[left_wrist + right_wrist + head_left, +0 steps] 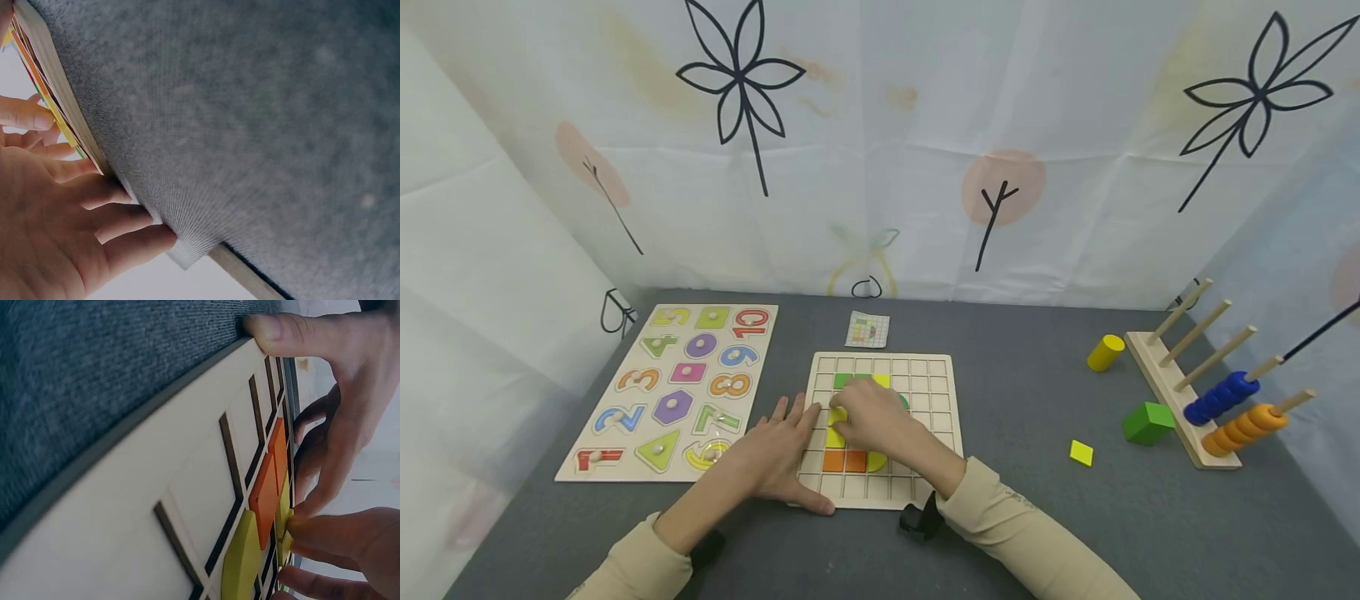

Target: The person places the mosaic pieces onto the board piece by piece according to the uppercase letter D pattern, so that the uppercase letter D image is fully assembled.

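Note:
A pale wooden grid board [936, 492] lies in front of the person. My right hand [880, 417] reaches over it, thumb and fingertips pinching a yellow square tile [837, 414] in the left part of the grid. Just below sit another yellow tile [835, 438], orange square tiles [265, 494] and a rounded yellow piece [242, 556]. Green tiles [842, 380] and one yellow tile [882, 380] form a row higher up; a green piece is partly covered by the right hand. Along the board's left edge rests my left hand [771, 458], fingers spread, thumb at the near edge.
A number-and-shape puzzle board [651, 400] lies at left. Behind the grid is a small pattern card [867, 330]. At right stand a peg stand [1183, 408] with blue and orange beads, a yellow cylinder [1106, 353], a green block [1148, 423] and a loose yellow tile [1081, 452].

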The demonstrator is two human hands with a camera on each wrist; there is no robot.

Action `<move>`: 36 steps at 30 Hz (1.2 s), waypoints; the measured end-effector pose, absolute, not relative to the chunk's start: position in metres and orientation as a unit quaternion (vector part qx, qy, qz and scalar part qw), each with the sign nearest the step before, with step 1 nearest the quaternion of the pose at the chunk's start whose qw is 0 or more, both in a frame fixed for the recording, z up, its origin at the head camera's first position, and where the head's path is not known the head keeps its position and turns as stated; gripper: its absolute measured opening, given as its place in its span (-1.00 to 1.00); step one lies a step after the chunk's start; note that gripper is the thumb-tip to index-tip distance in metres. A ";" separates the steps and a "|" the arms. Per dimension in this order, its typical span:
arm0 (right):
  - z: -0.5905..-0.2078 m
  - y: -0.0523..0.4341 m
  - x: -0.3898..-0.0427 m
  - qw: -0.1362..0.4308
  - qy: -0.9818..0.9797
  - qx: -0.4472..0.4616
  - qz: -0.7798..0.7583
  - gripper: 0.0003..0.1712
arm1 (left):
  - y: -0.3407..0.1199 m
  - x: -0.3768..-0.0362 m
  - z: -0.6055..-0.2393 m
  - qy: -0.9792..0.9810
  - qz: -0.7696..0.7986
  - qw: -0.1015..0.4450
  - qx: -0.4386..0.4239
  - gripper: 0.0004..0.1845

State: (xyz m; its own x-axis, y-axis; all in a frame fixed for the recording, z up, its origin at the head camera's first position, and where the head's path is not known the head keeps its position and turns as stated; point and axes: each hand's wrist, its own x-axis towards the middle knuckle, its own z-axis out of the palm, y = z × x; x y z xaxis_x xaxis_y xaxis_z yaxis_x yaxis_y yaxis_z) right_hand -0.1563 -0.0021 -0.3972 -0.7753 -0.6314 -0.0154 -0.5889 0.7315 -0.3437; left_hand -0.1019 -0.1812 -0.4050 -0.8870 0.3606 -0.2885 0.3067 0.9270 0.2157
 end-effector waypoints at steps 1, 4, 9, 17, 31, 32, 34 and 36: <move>-0.397 -0.002 -0.156 0.066 0.928 -0.327 -0.164 -0.75 | -0.181 -0.102 -0.405 0.968 0.082 0.164 0.172 0.54; -0.398 0.000 -0.157 0.064 0.928 -0.324 -0.171 -0.78 | -0.181 -0.102 -0.405 0.968 0.082 0.163 0.172 0.54; -0.398 0.002 -0.157 0.063 0.929 -0.320 -0.175 -0.81 | -0.181 -0.102 -0.406 0.969 0.082 0.160 0.172 0.55; -0.399 0.002 -0.156 0.064 0.931 -0.314 -0.176 -0.79 | -0.182 -0.102 -0.408 0.969 0.081 0.157 0.173 0.54; -0.392 0.017 -0.163 0.052 0.926 -0.310 -0.208 -0.75 | -0.181 -0.103 -0.408 0.969 0.083 0.159 0.170 0.55; -0.391 0.019 -0.164 0.051 0.926 -0.311 -0.210 -0.75 | -0.181 -0.102 -0.407 0.969 0.084 0.160 0.169 0.55; -0.390 0.023 -0.165 0.052 0.925 -0.310 -0.212 -0.75 | -0.181 -0.102 -0.407 0.969 0.087 0.160 0.169 0.55; -0.390 0.028 -0.166 0.052 0.925 -0.311 -0.215 -0.75 | -0.181 -0.102 -0.406 0.969 0.087 0.159 0.169 0.55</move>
